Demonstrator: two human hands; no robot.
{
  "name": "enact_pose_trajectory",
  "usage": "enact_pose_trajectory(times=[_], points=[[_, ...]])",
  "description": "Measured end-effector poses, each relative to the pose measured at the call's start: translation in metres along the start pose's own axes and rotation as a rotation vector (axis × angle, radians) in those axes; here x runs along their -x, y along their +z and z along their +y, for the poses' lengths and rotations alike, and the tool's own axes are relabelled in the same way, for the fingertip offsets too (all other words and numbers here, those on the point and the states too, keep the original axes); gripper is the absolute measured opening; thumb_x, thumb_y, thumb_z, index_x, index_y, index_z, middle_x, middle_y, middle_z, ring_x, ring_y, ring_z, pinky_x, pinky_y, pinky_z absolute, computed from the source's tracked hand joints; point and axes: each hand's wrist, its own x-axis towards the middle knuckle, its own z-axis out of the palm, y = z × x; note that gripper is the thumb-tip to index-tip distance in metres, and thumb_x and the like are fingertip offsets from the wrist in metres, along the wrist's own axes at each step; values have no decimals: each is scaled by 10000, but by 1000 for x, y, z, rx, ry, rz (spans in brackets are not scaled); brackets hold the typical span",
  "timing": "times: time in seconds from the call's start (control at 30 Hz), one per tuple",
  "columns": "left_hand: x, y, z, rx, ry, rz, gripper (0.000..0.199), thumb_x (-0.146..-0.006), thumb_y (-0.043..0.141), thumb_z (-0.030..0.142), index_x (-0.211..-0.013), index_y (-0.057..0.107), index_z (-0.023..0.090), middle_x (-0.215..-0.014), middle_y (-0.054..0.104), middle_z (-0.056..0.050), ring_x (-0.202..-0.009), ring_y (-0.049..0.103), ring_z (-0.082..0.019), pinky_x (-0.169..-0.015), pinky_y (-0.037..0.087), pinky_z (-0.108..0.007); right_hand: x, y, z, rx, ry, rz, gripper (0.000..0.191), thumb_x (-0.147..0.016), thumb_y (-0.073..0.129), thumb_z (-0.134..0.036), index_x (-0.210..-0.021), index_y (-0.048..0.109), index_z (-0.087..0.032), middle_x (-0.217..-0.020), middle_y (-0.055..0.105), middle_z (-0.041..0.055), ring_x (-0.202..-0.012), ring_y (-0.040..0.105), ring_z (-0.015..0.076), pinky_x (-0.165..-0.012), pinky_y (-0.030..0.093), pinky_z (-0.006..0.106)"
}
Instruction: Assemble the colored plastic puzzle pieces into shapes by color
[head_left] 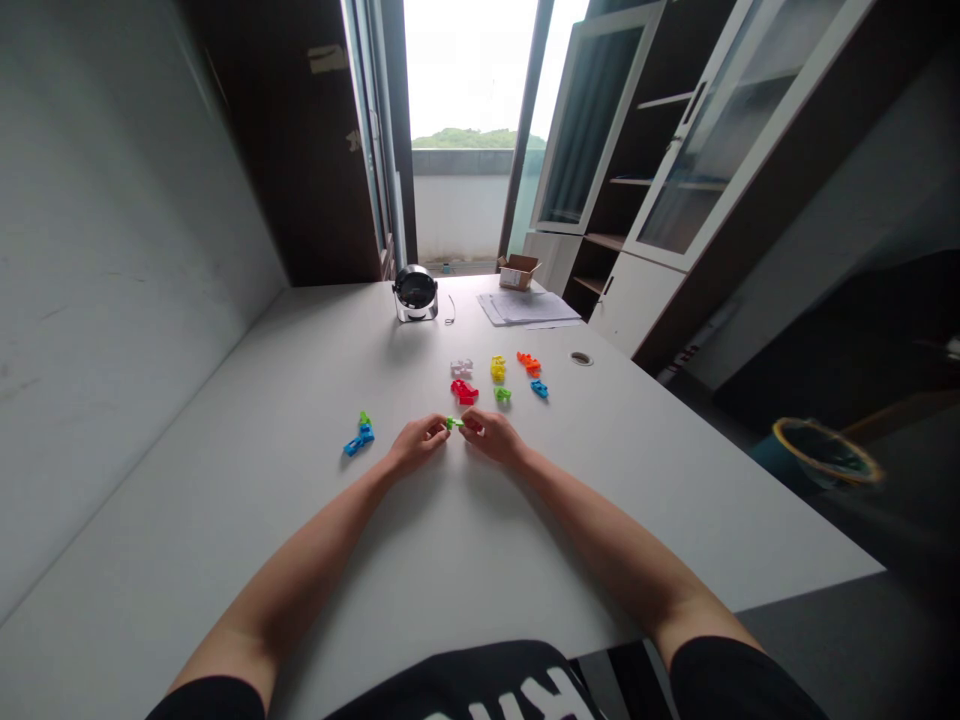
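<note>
— Black T-shirt (457,685) with white lettering lies nearest us, along the bottom edge, and two bare forearms reach forward from its sleeves. What are the hands doing?

— We find them meeting mid-table, elbows wide, so the work sits centred in front of the body. The left hand (418,445) and right hand (491,436) curl inward, and both look closed on a small bright green plastic piece (454,423), pinching it between them. Their fingers hide most of it.

— What lies around them, left to right?

— Just left of the left hand sits a joined blue-and-green plastic piece (358,435). Ahead of the hands we meet a red piece (464,391), a pale pink one (462,368), a yellow one (498,368), a small green one (502,394), an orange one (529,364) and a blue one (539,388). They lie apart, so each colour stands separately.

— And the surface and room?

— A long white table (225,480) carries everything. On it, far off, we note a round black-and-silver desk fan (415,292), a small cardboard box (519,272) and stacked papers (527,308). Beyond, an open doorway (469,90) shows a green hill; to the right stand glass-fronted cabinets (720,130), and a waste bin (825,455) sits on the floor.
</note>
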Motion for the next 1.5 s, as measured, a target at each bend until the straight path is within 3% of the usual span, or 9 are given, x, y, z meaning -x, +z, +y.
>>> enact_pose_trajectory(times=[0.7,0.9,1.1,1.5], points=[[0,-3,-2,-41,3,-26,250,-911,511,379,-875,675,195,-796,684,4,-712,573,-144,-654,397,-232,-2,-1,0,-11,-13,-38,212,-927,554,-388,-855,629,-203,-695,602,-9,-609,488,123,-613,348,238],[-1,0,-4,35,8,31,239,-902,558,383,-1035,656,211,-862,688,-9,-776,612,-148,-695,447,-236,-2,-2,0,-9,4,-37,186,-920,561,-365,-840,611,-205,-702,610,-12,-601,474,120,-604,325,240],[-1,2,-8,84,28,25,381,-879,609,356,-1244,597,249,-917,696,-6,-754,625,-127,-697,484,-230,-3,-3,1,13,-30,-37,276,-947,521,-353,-721,544,-196,-649,525,-22,-598,442,115,-601,300,245],[1,2,-6,-4,84,-20,206,-860,615,308,-1029,691,217,-843,691,5,-730,598,-125,-680,448,-225,-4,0,5,63,-57,-69,335,-969,481,-290,-651,507,-192,-677,556,-2,-639,464,125,-639,323,245]])
